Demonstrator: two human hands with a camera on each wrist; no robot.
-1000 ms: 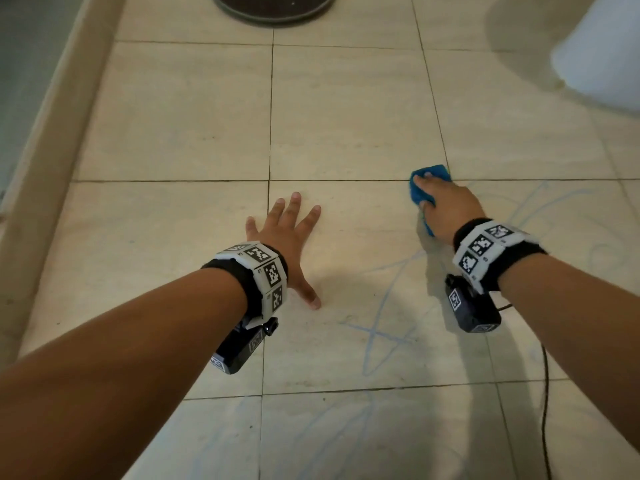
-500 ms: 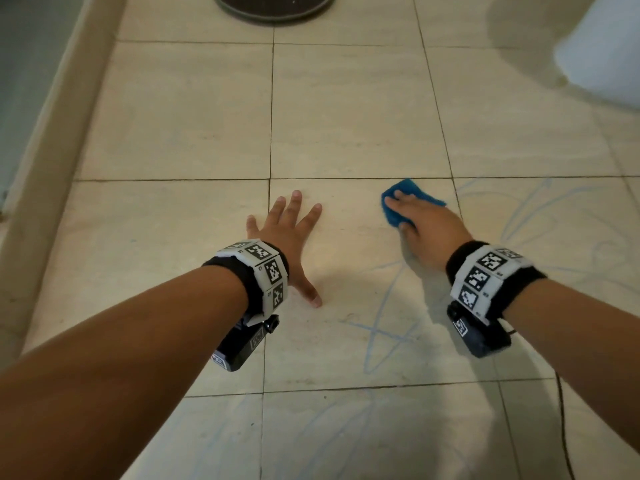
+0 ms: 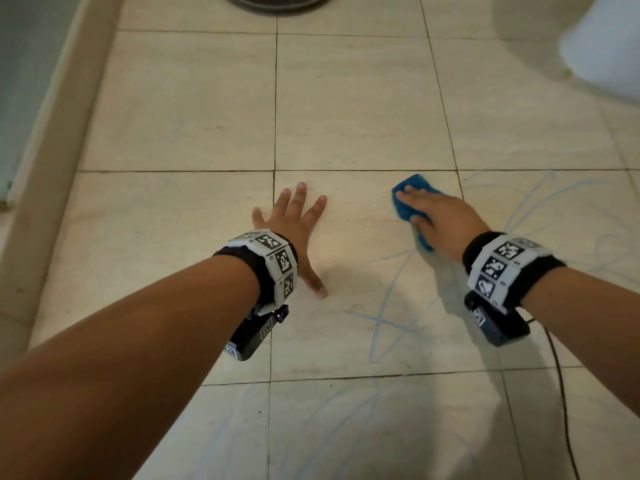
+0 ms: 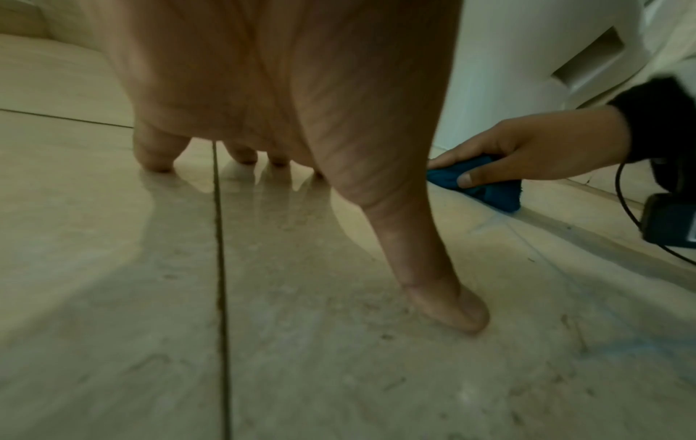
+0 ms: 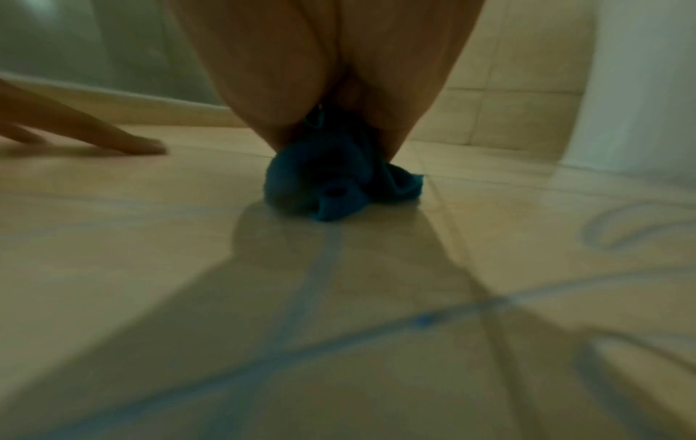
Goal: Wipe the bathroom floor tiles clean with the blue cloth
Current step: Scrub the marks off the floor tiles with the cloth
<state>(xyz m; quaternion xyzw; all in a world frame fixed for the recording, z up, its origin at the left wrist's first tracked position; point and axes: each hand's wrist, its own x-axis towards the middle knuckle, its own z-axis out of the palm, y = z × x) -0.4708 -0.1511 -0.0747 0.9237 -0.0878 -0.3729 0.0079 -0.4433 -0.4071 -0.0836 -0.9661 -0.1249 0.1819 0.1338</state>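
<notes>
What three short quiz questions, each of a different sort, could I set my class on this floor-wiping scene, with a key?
1. True or false: the left hand grips the blue cloth.
2. Which floor tile carries the blue scribbles nearest the cloth?
A. The tile the cloth is on
B. The far-left tile by the kerb
3. Fill in: the left hand lies ___ on the floor tiles, fingers spread.

Key:
1. False; the right hand holds it.
2. A
3. flat
</notes>
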